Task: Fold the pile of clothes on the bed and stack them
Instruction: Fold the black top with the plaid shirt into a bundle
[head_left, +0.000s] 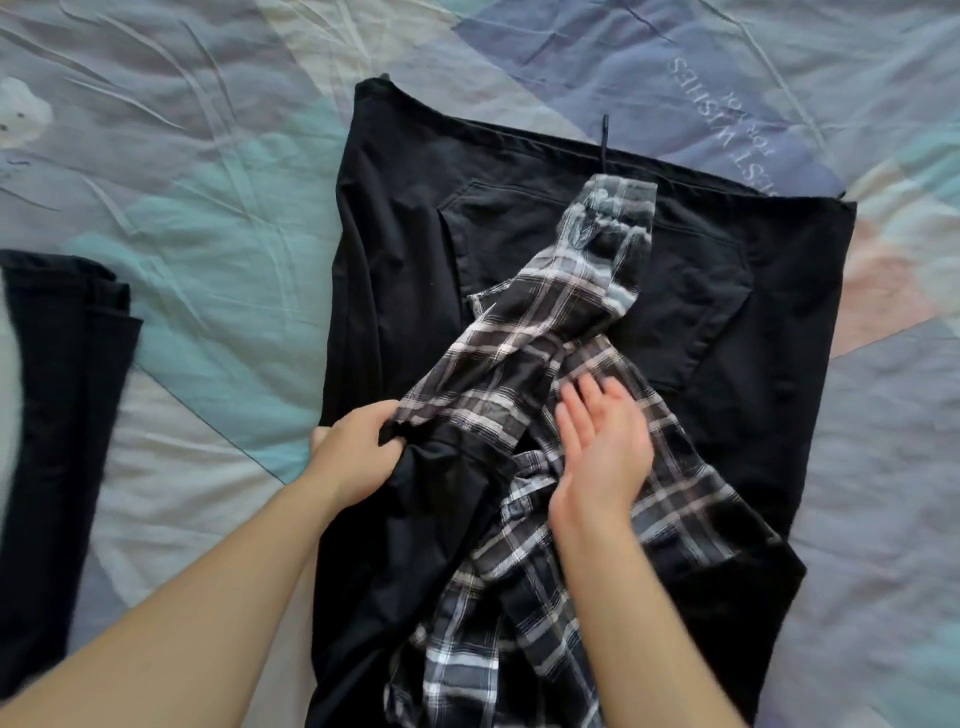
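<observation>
While left hand (358, 452) clenches plaid shirt (524, 358) edge, right hand (602, 441) grip released, flat on shirt

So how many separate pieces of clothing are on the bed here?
3 that I can tell: a large black hooded sweatshirt spread out mid-bed, a crumpled black-and-white plaid shirt atop it, and a dark folded garment at the left edge. More may hide underneath.
</observation>
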